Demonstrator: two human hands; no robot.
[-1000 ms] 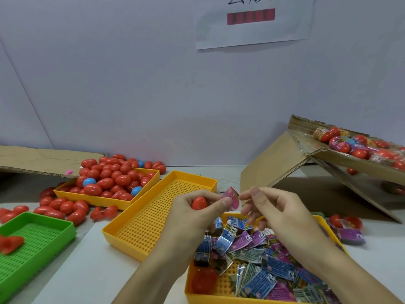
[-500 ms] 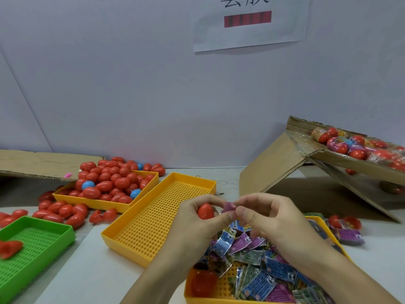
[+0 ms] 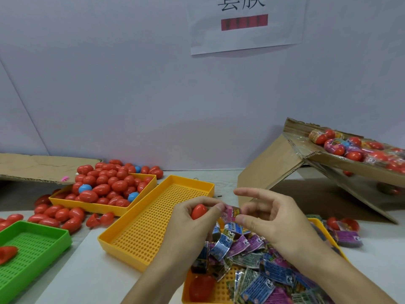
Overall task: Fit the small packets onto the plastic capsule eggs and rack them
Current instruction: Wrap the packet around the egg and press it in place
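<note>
My left hand (image 3: 192,224) grips a red capsule egg (image 3: 198,211) and also pinches the left edge of a small pink packet (image 3: 231,212). My right hand (image 3: 274,220) pinches the packet's right edge with thumb and middle finger, its forefinger raised. Both hands hover above a yellow tray (image 3: 186,290) heaped with blue, purple and green packets (image 3: 258,268). A cardboard rack (image 3: 350,165) at the right carries several wrapped eggs (image 3: 337,145).
An empty yellow perforated tray (image 3: 153,224) lies in front of my left hand. Behind it a yellow tray (image 3: 103,207) is piled with red and blue eggs, more spilled around it. A green tray (image 3: 32,249) sits at the left. A loose purple packet (image 3: 348,238) lies at the right.
The hands came together on the pink packet, then spread it slightly; my right forefinger has lifted. The egg stays in my left hand.
</note>
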